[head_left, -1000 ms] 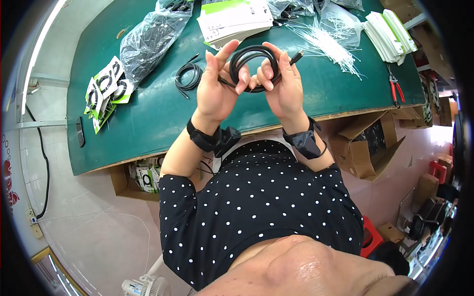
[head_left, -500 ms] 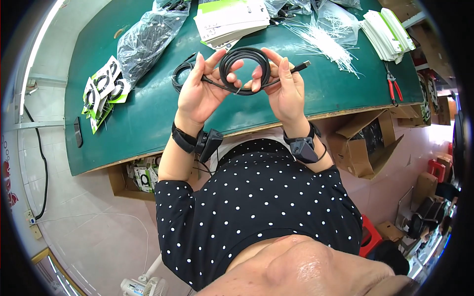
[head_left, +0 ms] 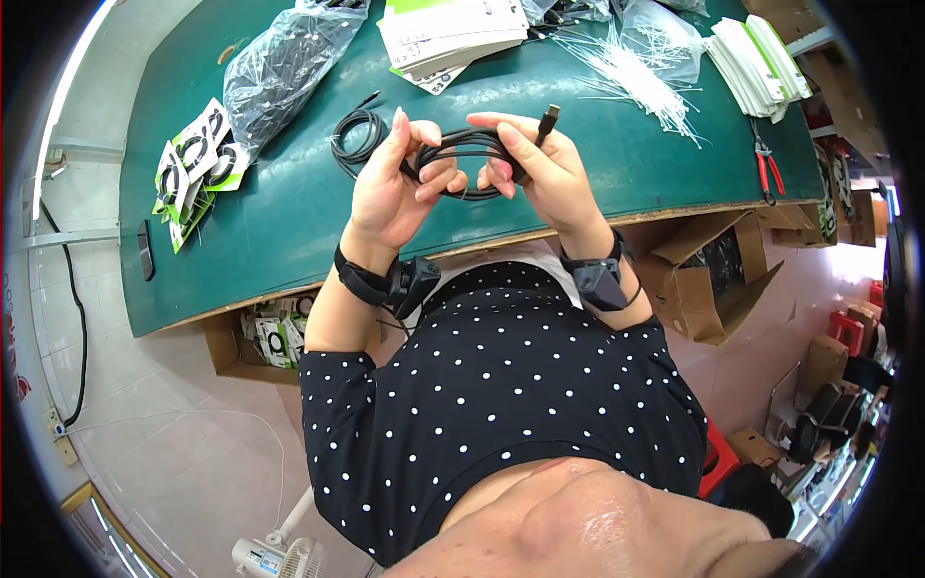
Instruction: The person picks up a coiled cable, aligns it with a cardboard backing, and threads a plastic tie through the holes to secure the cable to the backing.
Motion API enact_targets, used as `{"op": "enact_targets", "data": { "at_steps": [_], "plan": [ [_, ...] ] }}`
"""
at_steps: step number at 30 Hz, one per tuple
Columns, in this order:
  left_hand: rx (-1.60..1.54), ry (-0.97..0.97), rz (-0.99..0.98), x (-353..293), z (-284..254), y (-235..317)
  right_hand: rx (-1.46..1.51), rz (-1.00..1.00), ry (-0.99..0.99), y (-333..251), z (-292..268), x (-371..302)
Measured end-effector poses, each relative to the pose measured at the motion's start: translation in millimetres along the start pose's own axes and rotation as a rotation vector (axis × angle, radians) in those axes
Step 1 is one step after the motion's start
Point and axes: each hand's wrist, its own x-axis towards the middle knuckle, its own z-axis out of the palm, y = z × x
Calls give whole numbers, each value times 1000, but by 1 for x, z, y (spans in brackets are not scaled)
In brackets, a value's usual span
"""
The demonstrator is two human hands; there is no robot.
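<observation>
A coiled black cable is held up between both hands above the near part of the green table. My left hand is closed round the left side of the coil. My right hand grips its right side, with a black plug sticking up past the fingers. Some fingertips are hidden behind the loops. A second coiled black cable lies on the table just beyond my left hand.
Beyond lie a clear bag of black cables, a stack of white-and-green cards and scattered white cable ties. Carded cables sit at left. Red-handled pliers lie at right, above an open carton on the floor.
The held coil has turned from a round, face-on loop to a flatter, tilted one. Its plug now points upward, and both hands have shifted slightly and curled more around it.
</observation>
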Motion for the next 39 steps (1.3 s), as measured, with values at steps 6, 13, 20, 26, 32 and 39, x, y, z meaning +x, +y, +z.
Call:
{"op": "enact_targets", "data": {
  "at_steps": [6,13,20,26,32,39],
  "plan": [
    [80,-151,-55,-2,4,-3,216,258,-250,-14,-12,-5],
    [127,-233,-29,-5,5,-8,412,214,-249,-8,-14,-11],
    [570,-82,39,-13,17,-30,377,383,-74,-24,-2,-7],
    [533,0,116,-16,17,-31,395,443,-130,-10,-15,-3],
    [381,-184,140,-15,7,-41,328,497,-211,-10,-20,-6],
    [17,-70,16,-16,-3,-45,414,592,-182,0,-23,-10]
  ]
}}
